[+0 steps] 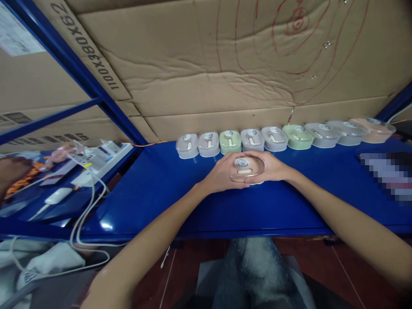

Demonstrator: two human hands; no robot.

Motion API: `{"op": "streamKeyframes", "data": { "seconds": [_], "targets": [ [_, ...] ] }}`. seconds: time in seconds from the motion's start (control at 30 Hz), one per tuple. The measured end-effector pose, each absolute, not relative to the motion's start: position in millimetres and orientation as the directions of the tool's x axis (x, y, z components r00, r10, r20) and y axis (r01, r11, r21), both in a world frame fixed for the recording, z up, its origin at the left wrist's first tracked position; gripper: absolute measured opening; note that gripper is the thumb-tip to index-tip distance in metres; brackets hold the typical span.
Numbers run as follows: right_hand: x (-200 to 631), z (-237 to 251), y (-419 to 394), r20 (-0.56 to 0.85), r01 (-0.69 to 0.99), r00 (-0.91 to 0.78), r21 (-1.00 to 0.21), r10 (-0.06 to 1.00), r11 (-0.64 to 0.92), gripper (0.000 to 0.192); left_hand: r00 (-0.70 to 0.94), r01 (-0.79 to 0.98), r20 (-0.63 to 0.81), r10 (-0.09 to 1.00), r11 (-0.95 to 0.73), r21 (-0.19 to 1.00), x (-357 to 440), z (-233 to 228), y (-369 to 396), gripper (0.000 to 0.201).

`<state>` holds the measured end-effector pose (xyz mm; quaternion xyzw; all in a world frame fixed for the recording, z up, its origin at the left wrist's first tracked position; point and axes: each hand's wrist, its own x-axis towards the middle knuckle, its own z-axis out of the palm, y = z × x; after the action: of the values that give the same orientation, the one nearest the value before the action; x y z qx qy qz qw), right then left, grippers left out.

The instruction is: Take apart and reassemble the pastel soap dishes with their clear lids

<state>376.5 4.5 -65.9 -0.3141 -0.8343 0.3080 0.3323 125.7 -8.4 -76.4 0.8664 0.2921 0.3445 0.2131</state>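
Observation:
Between my two hands sits a pinkish box with a clear lid [247,165], which has a round label and a white oblong piece on top. My left hand [222,174] wraps around its left side and front. Around the right side and back curls my right hand [270,165]. Behind them, a row of similar lidded boxes stands along the cardboard: a grey box [209,144], a green box [230,142], another green box [299,137] and, at the right end, a peach box [375,131]. Whether the held box touches the tabletop, I cannot tell.
The blue tabletop [144,197] meets a cardboard wall [180,56] with red curved lines. A power strip [106,161] and white cables [79,219] lie at the left, near another person's hand [13,171]. A pixelated patch [389,176] covers something at the right.

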Motion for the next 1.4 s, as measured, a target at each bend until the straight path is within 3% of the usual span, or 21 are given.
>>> {"op": "streamKeyframes", "data": {
  "seconds": [0.47,0.87,1.1,1.4],
  "targets": [
    [378.6,-66.6,6.8,0.283,0.300,-0.568,-0.803,0.773,0.515,0.087,0.573,0.415,0.416,0.706,-0.687,0.596,127.8,-71.7,-11.2,0.097],
    [378.0,-58.9,5.6,0.370,0.356,-0.582,-0.685,0.724,0.636,0.086,0.569,0.393,0.399,0.719,-0.664,0.637,130.3,-65.7,-14.0,0.097],
    [379.0,-52.5,3.0,0.381,0.339,-0.594,-0.680,0.708,0.650,0.079,0.535,0.414,0.323,0.781,-0.576,0.705,130.9,-63.6,-16.5,0.123],
    [396.7,-43.1,5.7,0.376,0.309,-0.484,-0.772,0.790,0.556,0.086,0.501,0.327,0.340,0.796,-0.538,0.777,126.4,-72.1,-12.3,0.130]
  ]
}}
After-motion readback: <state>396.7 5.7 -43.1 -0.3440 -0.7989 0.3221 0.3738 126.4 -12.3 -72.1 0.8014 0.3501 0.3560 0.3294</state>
